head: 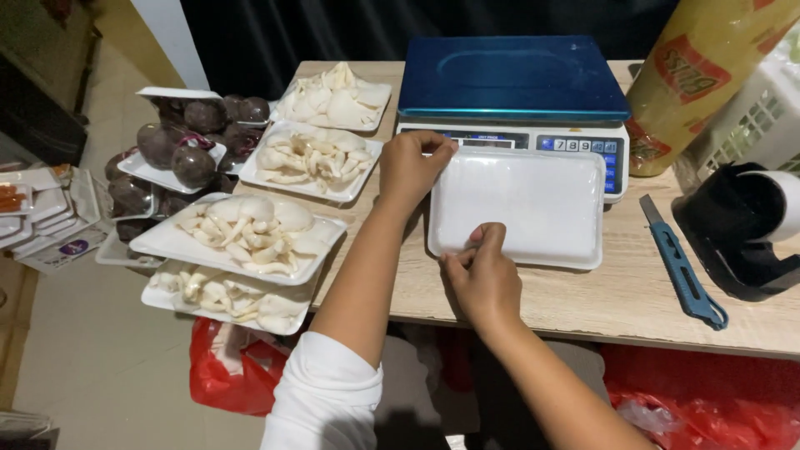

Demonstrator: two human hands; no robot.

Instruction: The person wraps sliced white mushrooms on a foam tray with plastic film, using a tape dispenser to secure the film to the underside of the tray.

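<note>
An empty white foam tray point(533, 204) lies on the wooden table point(583, 308), just in front of a blue-topped weighing scale point(512, 79). My left hand point(410, 167) grips the tray's far left corner. My right hand point(482, 279) pinches the tray's near left edge with thumb and fingers. The tray rests flat, and its far edge overlaps the scale's front panel.
Several foam trays of white mushrooms point(250, 233) crowd the table's left end, with wrapped dark round fruits point(187, 142) beyond them. A blue utility knife point(683, 271), a black dispenser point(737, 229), a film roll point(696, 79) and a white basket point(762, 117) stand to the right. Red bags point(225, 367) lie below.
</note>
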